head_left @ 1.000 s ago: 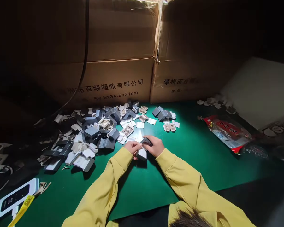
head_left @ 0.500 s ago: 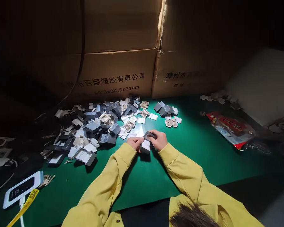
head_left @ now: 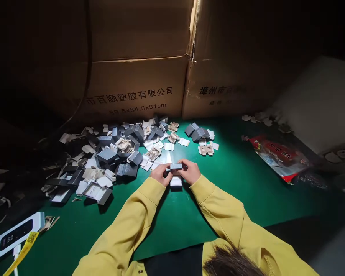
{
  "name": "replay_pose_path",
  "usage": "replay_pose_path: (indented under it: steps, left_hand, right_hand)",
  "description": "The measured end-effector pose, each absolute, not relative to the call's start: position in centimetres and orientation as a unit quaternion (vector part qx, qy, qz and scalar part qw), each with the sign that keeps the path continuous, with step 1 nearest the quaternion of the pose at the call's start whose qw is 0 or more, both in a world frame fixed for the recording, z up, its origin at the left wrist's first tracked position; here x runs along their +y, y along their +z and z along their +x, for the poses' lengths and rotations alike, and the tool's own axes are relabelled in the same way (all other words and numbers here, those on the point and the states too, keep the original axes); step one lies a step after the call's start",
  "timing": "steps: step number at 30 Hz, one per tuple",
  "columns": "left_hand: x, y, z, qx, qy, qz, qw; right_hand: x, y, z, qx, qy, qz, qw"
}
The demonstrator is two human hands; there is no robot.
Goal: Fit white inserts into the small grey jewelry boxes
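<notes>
A small grey box (head_left: 176, 166) is between my hands over the green table, its dark lid raised at the back and its white inside (head_left: 176, 181) facing me. My left hand (head_left: 160, 174) pinches the left end of the lid between thumb and fingers. On the other end, the fingers of my right hand (head_left: 191, 172) are closed too. The lower part of the box stands below my fingers, close to the tabletop. Left of my hands spreads a heap of similar grey boxes (head_left: 107, 155) mixed with white and beige card inserts (head_left: 95, 191).
Several more grey boxes (head_left: 197, 132) and inserts (head_left: 208, 148) sit beyond my right hand. A red-and-clear plastic bag (head_left: 278, 157) lies at the right. Large cartons (head_left: 138, 76) wall off the back. A white device (head_left: 18, 234) with a cable is at the left front.
The box has turned from tilted to square-on, its lid now raised with the top edge level. My left hand has shifted up to the lid's end. The view has moved slightly.
</notes>
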State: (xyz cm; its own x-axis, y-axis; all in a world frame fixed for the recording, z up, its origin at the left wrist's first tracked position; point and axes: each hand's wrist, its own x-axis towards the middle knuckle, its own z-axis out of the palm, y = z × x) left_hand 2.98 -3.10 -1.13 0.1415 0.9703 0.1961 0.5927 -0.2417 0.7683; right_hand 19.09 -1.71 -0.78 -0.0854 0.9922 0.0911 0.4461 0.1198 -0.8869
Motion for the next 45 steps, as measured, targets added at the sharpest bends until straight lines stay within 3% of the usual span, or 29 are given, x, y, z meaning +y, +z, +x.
replay_pose_path:
  steps: [7, 16, 28, 31, 36, 45]
  left_hand:
    - [-2.9, -1.2, 3.1, 0.594, 0.337, 0.684, 0.256]
    - [-3.0, -0.5, 2.9, 0.605, 0.332, 0.681, 0.245]
    - [-3.8, -0.6, 2.9, 0.614, 0.445, 0.606, 0.241]
    - [-3.7, -0.5, 3.1, 0.595, 0.425, 0.591, 0.34]
    - [-3.5, -0.9, 3.4, 0.495, 0.356, 0.473, 0.636]
    - [-3.2, -0.6, 3.0, 0.513, 0.412, 0.449, 0.605]
  right_hand:
    - [-2.1, -1.0, 18.5, -0.684, 0.334, -0.566, 0.318]
    - [-2.3, -1.1, 17.3, -0.704, 0.256, -0.589, 0.304]
    - [-2.4, -1.2, 17.6, -0.639, 0.4, -0.543, 0.37]
    - [-2.1, -1.5, 17.8, -0.595, 0.417, -0.55, 0.412]
    - [-1.7, -1.5, 18.1, -0.549, 0.449, -0.536, 0.458]
    - [-1.9, -0.5, 17.7, -0.468, 0.624, -0.521, 0.346]
